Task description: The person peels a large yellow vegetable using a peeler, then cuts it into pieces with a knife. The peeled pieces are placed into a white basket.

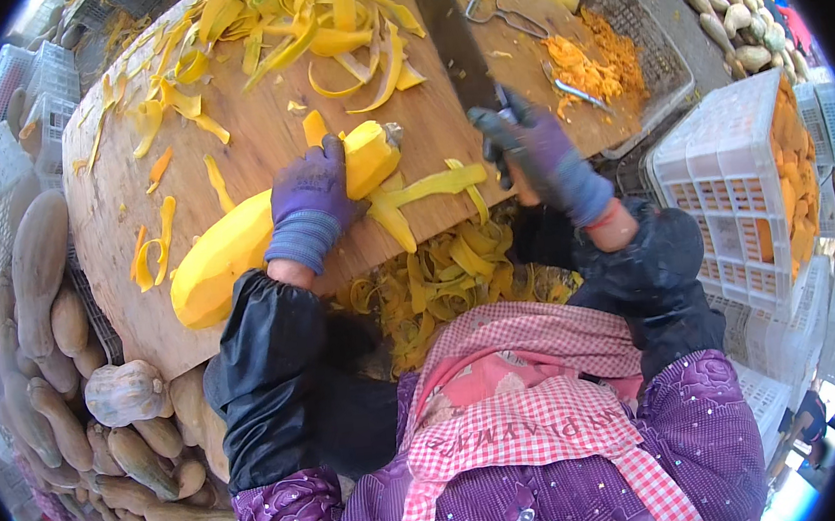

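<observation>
Gripped in my gloved left hand [311, 195] is a long peeled yellow squash [226, 254], lying aslant on the wooden board [248, 121]. Its stem end points to the far right, past my fingers. My gloved right hand [540, 153], somewhat blurred, is closed round the handle of a cleaver [458, 51]. The dark blade stands raised to the right of the squash, apart from it, pointing away from me. Strips of yellow peel [431, 187] lie beside the squash's stem end.
More peel [345, 26] is heaped at the board's far side. A wire-handled tool [504, 13] lies near orange pulp [580, 69] and a dark basket [653, 42]. At right stands a white crate [715, 167] of orange pieces. Unpeeled squashes [41, 267] crowd the left; peelings [458, 267] fill the space below.
</observation>
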Action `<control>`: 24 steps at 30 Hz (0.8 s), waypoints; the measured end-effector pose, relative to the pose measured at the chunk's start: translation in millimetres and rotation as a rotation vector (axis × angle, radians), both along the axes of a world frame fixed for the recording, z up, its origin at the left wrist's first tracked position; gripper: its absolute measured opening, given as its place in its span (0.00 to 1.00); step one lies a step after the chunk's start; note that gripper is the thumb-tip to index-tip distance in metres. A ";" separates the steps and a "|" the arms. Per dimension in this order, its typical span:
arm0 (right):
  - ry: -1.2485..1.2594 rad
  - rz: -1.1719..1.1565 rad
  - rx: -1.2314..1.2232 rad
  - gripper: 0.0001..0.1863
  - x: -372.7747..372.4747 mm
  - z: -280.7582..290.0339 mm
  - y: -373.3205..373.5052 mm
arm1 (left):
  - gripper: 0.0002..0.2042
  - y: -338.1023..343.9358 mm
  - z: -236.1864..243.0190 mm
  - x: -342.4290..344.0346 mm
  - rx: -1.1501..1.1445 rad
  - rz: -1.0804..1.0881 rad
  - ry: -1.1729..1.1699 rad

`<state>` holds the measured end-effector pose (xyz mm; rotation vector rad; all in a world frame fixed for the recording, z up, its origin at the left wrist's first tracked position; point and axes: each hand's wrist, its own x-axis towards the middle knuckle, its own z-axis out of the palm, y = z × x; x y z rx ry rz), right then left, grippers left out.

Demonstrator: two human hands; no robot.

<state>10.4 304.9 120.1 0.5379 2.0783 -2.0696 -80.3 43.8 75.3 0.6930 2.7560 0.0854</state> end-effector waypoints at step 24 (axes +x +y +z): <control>0.065 0.408 1.011 0.22 50.0 -6.0 -81.9 | 0.32 5.7 -3.6 14.6 -0.065 -0.066 0.117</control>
